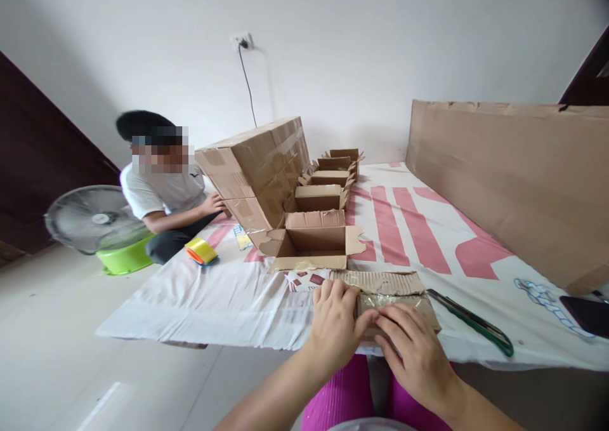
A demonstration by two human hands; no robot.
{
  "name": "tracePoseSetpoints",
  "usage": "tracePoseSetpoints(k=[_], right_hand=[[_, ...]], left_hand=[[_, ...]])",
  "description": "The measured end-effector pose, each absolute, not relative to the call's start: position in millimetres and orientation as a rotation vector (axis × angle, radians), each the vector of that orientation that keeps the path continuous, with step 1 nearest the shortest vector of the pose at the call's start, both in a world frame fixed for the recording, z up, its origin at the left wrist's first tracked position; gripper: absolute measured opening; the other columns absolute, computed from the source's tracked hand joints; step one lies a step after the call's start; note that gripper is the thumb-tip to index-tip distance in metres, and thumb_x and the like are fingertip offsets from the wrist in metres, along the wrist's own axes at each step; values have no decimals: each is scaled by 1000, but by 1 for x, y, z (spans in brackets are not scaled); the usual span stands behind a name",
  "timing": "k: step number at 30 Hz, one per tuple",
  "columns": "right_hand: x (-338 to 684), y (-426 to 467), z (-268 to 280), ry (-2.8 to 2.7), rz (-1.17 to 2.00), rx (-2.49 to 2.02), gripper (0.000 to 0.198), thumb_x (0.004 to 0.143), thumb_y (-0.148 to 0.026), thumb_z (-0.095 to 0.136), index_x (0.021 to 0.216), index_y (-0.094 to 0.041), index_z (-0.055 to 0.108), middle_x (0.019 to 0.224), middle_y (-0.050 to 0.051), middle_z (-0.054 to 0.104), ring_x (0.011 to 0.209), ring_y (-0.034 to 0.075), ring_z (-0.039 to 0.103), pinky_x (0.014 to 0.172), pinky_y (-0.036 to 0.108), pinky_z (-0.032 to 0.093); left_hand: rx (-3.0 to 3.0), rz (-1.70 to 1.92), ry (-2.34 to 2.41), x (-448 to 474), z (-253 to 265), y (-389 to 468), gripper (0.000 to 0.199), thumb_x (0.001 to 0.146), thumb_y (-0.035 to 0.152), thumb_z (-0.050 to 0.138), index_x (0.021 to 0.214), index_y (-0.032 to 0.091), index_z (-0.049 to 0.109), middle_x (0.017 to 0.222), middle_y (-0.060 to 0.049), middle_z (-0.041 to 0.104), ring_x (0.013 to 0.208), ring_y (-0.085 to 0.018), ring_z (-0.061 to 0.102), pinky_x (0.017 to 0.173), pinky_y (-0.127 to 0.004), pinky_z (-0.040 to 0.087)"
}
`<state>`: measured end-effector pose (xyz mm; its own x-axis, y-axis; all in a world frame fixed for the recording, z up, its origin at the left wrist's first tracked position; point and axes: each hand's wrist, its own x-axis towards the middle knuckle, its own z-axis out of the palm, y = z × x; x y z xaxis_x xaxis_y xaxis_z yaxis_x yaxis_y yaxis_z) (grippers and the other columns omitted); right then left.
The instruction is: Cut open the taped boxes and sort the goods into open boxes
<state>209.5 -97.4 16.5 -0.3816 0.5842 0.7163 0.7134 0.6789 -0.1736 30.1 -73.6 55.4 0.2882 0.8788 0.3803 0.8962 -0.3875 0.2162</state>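
A small cardboard box (390,301) lies at the table's front edge, with shiny clear tape across its top. One torn corrugated flap (385,282) extends along its far side. My left hand (334,320) grips the left end, fingers bent over it and thumb reaching inward. From the right, my right hand (415,353) holds the near edge, its fingers on the top close to my left thumb. A printed white and red piece (305,280) shows just beyond my left fingers. To the right of the box rests a green-handled utility knife (476,322).
Several open cardboard boxes (316,240) stand in a row beyond, beside a stack of taped boxes (259,171). Tape rolls (202,251) lie left; a phone (587,315) lies right. A large cardboard sheet (509,183) stands behind. Another person (164,190) crouches near a fan (98,218).
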Motion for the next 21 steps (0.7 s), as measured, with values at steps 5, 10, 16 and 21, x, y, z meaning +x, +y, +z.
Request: tracePoseSetpoints(k=[5, 10, 16, 21], right_hand=[[214, -99, 17, -2078, -181, -933, 27, 91, -12, 55, 114, -19, 65, 109, 9, 69, 107, 24, 62, 93, 44, 53], [237, -95, 21, -1965, -201, -907, 23, 89, -13, 58, 110, -18, 66, 108, 10, 67, 107, 25, 61, 93, 45, 51], [288, -74, 15, -1835, -266, -1131, 17, 91, -20, 57, 106, -18, 65, 104, 11, 66, 97, 26, 62, 86, 44, 50], [328, -61, -12, -1836, -254, -1346, 20, 94, -36, 54, 99, -21, 66, 94, 9, 71, 89, 27, 66, 79, 43, 54]], left_hand=[[-2418, -806, -1778, 36, 49, -70, 26, 80, 42, 74, 84, 19, 62, 88, -6, 60, 88, -28, 51, 79, -45, 39], [-2408, -799, -1740, 40, 49, -72, 26, 80, 36, 76, 79, 19, 57, 78, -2, 64, 82, -25, 56, 79, -42, 38], [-2455, -718, -1689, 40, 50, -74, 26, 82, 34, 75, 75, 19, 55, 72, -1, 65, 76, -25, 58, 74, -40, 37], [-2443, -962, -1637, 38, 47, -78, 26, 82, 29, 75, 83, 19, 51, 79, -1, 65, 78, -24, 58, 76, -39, 37]])
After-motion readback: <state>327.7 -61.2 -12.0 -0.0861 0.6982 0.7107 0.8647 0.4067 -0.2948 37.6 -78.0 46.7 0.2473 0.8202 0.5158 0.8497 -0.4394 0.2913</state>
